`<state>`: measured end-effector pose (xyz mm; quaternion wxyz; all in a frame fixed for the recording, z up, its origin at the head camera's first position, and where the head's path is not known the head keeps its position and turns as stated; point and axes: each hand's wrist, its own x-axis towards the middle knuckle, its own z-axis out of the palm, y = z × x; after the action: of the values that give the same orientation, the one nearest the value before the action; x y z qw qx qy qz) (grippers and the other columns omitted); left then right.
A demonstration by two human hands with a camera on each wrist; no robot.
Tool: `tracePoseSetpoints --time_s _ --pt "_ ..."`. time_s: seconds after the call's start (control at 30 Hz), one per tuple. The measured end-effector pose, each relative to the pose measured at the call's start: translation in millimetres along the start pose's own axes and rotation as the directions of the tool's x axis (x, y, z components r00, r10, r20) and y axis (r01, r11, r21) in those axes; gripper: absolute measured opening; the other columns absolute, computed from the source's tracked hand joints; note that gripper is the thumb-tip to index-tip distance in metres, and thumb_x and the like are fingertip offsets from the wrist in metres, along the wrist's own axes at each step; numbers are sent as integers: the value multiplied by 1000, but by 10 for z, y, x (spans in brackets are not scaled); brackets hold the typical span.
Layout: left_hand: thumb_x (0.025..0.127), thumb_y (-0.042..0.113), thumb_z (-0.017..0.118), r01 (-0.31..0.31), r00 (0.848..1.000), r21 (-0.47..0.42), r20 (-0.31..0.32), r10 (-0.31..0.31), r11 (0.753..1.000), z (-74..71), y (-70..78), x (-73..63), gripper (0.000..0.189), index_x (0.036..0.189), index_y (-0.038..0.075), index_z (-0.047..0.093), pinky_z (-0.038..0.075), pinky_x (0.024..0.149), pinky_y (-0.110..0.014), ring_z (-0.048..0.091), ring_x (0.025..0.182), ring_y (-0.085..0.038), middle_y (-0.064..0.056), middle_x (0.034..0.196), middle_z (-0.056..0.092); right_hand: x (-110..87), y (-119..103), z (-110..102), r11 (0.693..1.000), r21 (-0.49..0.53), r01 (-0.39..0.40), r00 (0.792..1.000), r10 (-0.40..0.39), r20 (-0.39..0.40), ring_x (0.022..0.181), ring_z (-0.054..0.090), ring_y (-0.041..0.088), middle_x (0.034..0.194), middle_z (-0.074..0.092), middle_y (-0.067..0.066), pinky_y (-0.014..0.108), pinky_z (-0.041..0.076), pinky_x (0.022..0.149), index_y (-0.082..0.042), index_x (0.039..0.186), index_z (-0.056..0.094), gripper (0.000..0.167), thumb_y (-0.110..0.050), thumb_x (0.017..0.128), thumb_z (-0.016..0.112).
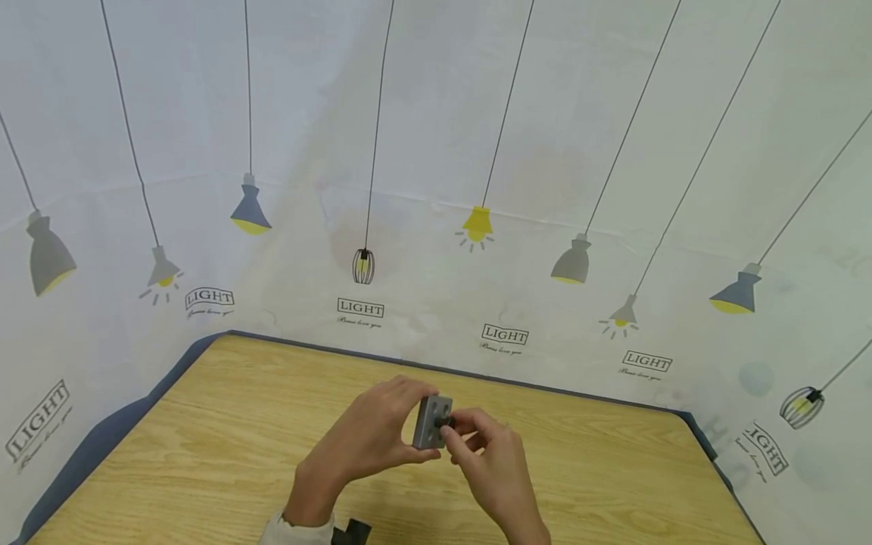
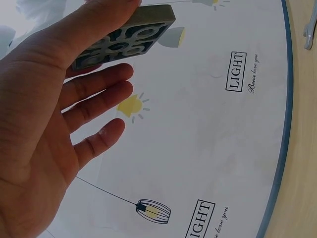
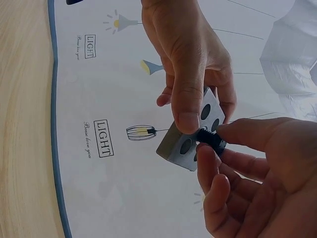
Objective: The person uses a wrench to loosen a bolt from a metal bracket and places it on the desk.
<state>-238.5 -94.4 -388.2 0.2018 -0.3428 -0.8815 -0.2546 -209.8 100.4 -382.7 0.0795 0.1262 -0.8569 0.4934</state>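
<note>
In the head view my left hand (image 1: 371,431) grips a small grey rectangular block (image 1: 424,428) by its edges, thumb below and fingers above, raised over the table. Round holes show on the face toward my right hand. The left wrist view shows the block's other face (image 2: 119,45), with ring-shaped recesses; the other fingers of that hand stand spread beneath it. With thumb and fingertips my right hand (image 1: 493,463) pinches a black threaded bolt (image 3: 214,141), whose threaded end meets the holed face near its middle.
A light wooden table (image 1: 225,431) lies below, bordered by a white backdrop (image 1: 436,151) printed with lamps. A dark cylindrical piece (image 1: 352,531) sits beside the left sleeve. One silvery tool (image 2: 309,32) shows at the left wrist view's upper right.
</note>
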Motion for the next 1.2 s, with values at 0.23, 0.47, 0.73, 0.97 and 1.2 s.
tracePoseSetpoints --time_s 0.23,0.47,0.73,0.97,1.2 --pt "70 43 89 5 1000 -2 3 -5 1000 -9 -3 0 65 124 17 61 55 90 -33 61 110 -11 5 117 65 0 -4 -9 1000 -24 20 1000 -20 -15 64 63 7 86 71 5 21 54 57 -9 103 73 14 -15 90 72" --pt "69 42 90 -6 1000 4 -21 6 1000 -3 -9 -2 65 122 17 62 55 87 -32 61 107 -10 6 114 65 -3 -9 0 999 -37 29 999 -30 -28 65 63 6 89 72 5 21 54 61 -10 104 73 16 -11 88 73" --pt "69 41 90 -3 1000 2 -21 3 1000 0 -17 -10 65 122 17 61 55 88 -32 61 108 -9 6 115 64 -9 -5 10 998 -32 48 998 -49 -25 65 64 6 94 72 7 21 54 61 -11 105 72 19 -6 87 73" --pt "70 41 90 -5 1000 1 -23 5 1000 -3 -6 -12 65 123 16 61 55 87 -32 61 107 -10 5 115 65 -7 10 3 994 -56 93 996 -93 -12 64 65 4 98 71 8 20 54 60 -9 108 71 23 -1 86 72" --pt "71 42 89 3 1000 0 -19 -3 1000 -22 -6 -13 64 123 17 61 55 89 -32 61 109 -10 6 116 65 -3 10 6 996 -38 84 996 -83 20 66 65 5 103 70 10 21 54 59 -11 117 69 30 -5 87 74"
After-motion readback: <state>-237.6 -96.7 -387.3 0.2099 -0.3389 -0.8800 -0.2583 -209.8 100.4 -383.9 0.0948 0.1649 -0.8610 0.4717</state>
